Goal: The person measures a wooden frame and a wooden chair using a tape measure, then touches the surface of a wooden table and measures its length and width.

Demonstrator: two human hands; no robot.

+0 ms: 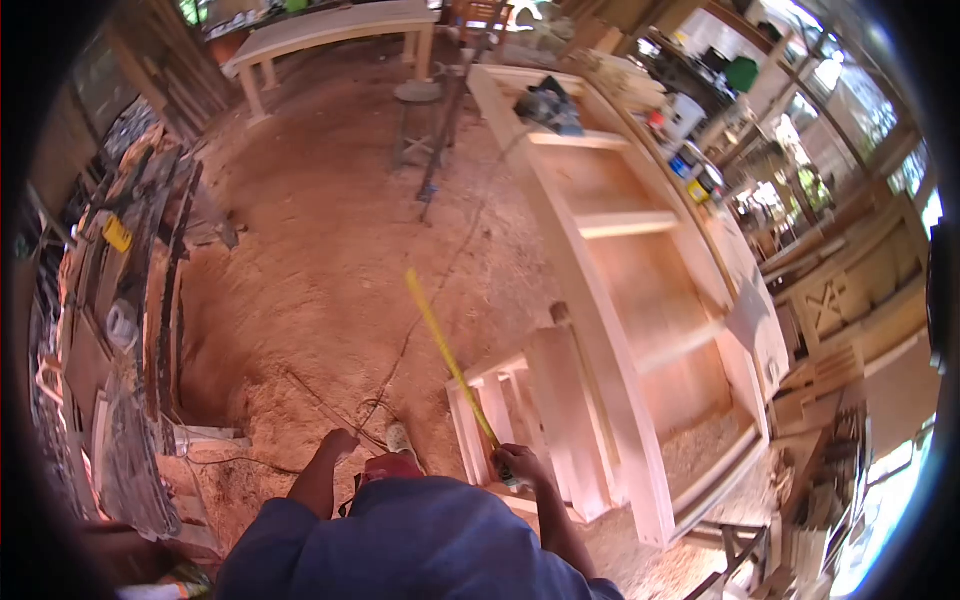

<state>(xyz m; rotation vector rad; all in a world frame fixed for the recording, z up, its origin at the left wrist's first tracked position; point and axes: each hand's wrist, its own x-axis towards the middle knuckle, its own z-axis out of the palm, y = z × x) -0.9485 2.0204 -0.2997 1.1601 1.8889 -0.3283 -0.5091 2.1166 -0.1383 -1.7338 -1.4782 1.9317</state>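
My right hand point(522, 464) is closed around a tape measure, whose case is mostly covered by the fingers. Its yellow blade point(441, 345) sticks out forward and up to the left, over the dusty floor. Just beneath that hand lies a small slatted wooden frame point(548, 400). Beside it on the right rests a long pale wooden frame point(610, 350) with crosspieces and inset panels. My left hand point(341, 441) hangs low over the floor near a thin dark cord point(385, 395); its fingers are too small and blurred to make out.
Sawdust covers the floor point(310, 220). A wooden table point(330, 35) and a stool point(417, 110) stand at the back. Stacked dark boards point(130, 290) line the left side, with a yellow object point(117, 234) on top. Cans point(704, 186) and wood pieces crowd the right.
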